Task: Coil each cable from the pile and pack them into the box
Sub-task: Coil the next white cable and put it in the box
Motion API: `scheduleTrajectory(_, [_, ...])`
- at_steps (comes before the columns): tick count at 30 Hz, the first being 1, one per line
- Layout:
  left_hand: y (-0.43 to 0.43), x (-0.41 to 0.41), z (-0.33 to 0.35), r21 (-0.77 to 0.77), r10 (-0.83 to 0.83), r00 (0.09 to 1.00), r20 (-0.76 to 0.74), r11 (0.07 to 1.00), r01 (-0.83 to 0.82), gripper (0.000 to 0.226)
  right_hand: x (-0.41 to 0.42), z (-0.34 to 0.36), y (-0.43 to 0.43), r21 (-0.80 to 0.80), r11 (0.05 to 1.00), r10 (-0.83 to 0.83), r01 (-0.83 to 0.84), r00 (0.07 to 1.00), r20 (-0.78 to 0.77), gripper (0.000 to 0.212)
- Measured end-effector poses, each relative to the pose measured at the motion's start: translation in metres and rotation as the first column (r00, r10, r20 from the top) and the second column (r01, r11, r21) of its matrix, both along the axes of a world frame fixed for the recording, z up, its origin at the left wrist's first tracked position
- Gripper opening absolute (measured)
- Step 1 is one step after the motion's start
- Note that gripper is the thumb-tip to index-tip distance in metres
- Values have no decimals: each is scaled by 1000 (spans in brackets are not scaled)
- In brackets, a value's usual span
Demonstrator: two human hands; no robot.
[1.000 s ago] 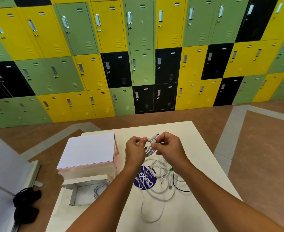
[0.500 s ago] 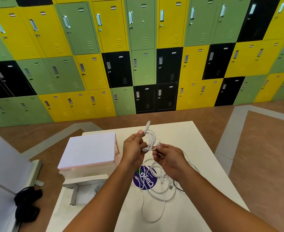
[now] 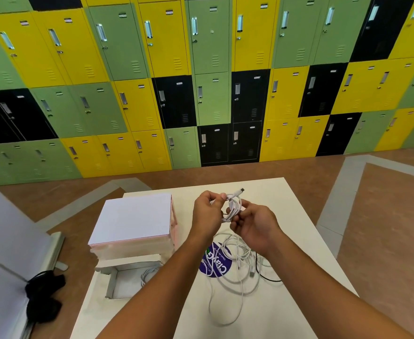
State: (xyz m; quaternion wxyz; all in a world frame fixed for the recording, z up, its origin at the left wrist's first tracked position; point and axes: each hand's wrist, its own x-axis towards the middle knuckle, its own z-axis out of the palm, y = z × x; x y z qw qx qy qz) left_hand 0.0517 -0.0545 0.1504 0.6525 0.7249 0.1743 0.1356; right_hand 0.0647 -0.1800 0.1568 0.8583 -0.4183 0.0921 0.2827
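Note:
Above the white table (image 3: pixel 296 216), my left hand (image 3: pixel 207 212) and my right hand (image 3: pixel 255 225) both grip a small white cable coil (image 3: pixel 234 206), its plug end sticking up to the right. Below my hands a loose pile of white cables (image 3: pixel 237 263) with one black cable (image 3: pixel 267 277) lies on the table. The open white box (image 3: pixel 127 277) stands at the table's near left, with a coiled white cable (image 3: pixel 148 274) inside. Its raised lid (image 3: pixel 132 216) stands just behind it.
A round purple sticker (image 3: pixel 217 265) lies under the pile. A black bundle (image 3: pixel 43 297) rests on the floor at the left beside a grey panel (image 3: pixel 3 241). Yellow, green and black lockers (image 3: pixel 206 81) fill the far wall.
The coil between my hands has grown tighter and more loops are gathered in it. My right hand has moved up close to my left hand, and the plug end now points right.

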Motion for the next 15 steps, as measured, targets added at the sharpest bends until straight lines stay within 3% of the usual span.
scheduleTrajectory(2, [1, 0, -5, 41, 14, 999, -32, 999, -13, 18, -4, 4, 1, -49, 998, 45, -41, 996, 72, 41])
scheduleTrajectory(4, [1, -1, -6, 57, 17, 998, -55, 998, -14, 16, -6, 2, 7, -236, 971, 83, -36, 978, 192, 41])
scheduleTrajectory(6, [-1, -1, -9, 17, -11, 998, -62, 1000, 12, 14, -4, -5, 12, -367, 929, 36, 53, 972, 231, 44])
scheduleTrajectory(9, [-1, -4, -11, -31, -27, 997, -73, 999, 25, 14, -2, -8, 14, -444, 883, -23, 156, 957, 289, 39])
scheduleTrajectory(15, [2, -4, -13, -53, 9, 998, -56, 999, -12, 15, -4, -10, 12, -622, 703, 15, 346, 867, 499, 21])
